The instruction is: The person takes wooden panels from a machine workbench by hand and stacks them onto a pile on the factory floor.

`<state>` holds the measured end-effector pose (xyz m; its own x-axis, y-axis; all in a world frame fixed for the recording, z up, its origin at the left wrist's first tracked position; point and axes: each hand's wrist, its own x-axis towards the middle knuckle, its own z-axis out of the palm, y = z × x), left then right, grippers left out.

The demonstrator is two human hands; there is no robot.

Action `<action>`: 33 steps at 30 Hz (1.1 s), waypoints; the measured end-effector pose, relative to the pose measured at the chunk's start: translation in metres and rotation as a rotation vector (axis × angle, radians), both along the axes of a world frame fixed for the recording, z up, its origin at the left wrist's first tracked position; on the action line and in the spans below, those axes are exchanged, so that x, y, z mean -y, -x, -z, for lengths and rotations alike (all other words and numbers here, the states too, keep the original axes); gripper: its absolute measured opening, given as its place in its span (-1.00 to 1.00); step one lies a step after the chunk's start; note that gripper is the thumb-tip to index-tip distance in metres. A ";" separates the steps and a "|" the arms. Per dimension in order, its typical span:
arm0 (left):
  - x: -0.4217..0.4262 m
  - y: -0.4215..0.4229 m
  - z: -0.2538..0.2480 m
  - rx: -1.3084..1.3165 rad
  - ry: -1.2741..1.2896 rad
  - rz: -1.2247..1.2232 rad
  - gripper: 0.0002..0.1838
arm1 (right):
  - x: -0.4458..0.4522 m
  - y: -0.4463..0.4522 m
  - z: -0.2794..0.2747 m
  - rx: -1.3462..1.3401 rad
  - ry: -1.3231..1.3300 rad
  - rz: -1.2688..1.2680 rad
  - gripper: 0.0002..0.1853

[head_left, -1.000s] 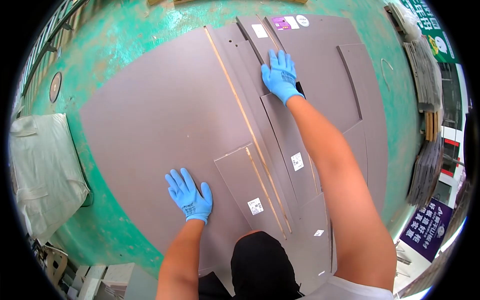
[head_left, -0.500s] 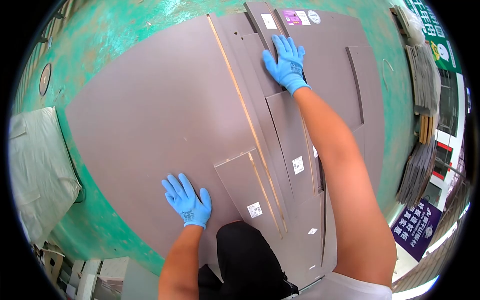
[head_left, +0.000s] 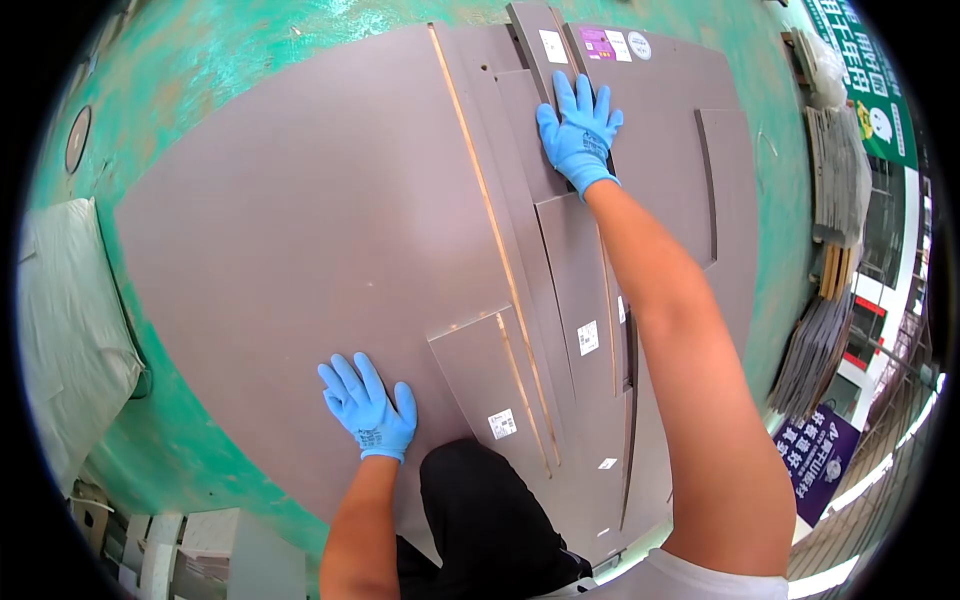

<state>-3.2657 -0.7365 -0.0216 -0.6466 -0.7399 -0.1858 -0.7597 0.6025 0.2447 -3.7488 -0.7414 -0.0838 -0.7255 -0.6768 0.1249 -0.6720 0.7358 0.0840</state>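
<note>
Green flooring (head_left: 200, 140) spreads beyond a wide grey-brown panel (head_left: 290, 210), with a pale sheeted bundle (head_left: 75, 330) to its left. Low on that panel, the person's left hand (head_left: 370, 412) lies flat, fingers spread, near a small labelled board (head_left: 474, 365). Right of the panel, the right hand (head_left: 580, 132) spreads likewise over a narrow board (head_left: 538, 25), seemingly resting there, though contact beneath the palm is hidden.

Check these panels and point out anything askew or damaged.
The narrow panel under the right hand juts past the panels beside it at the far end, so the ends look uneven. A small pale speck also marks the large panel; I can't tell whether it's dirt or a chip.
</note>
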 end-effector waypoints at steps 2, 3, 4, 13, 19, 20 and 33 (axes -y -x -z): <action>-0.001 -0.001 -0.003 0.000 -0.021 0.003 -0.19 | 0.002 -0.001 0.000 0.014 -0.020 0.036 -0.32; -0.002 -0.004 -0.003 0.003 -0.030 -0.005 -0.19 | 0.002 -0.001 -0.002 0.040 -0.055 0.049 -0.32; -0.001 -0.005 -0.001 -0.027 -0.017 0.007 -0.19 | 0.003 -0.001 -0.004 0.041 -0.059 0.035 -0.32; 0.007 -0.008 0.003 -0.142 -0.003 0.017 -0.24 | 0.002 0.004 0.000 0.049 -0.094 0.016 -0.32; 0.003 -0.009 0.002 -0.151 -0.025 0.017 -0.25 | 0.013 0.034 -0.031 0.302 -0.091 -0.037 0.00; 0.002 -0.009 0.000 -0.128 -0.012 0.021 -0.28 | 0.016 0.034 -0.039 0.298 -0.090 -0.034 0.00; 0.172 0.147 -0.001 -0.236 0.197 0.105 -0.30 | 0.090 0.116 -0.060 0.236 0.032 -0.160 0.00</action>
<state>-3.4127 -0.9082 -0.0203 -0.7292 -0.6739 0.1186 -0.6272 0.7276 0.2780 -3.8644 -0.8315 -0.0242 -0.6217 -0.7832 -0.0113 -0.7777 0.6189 -0.1104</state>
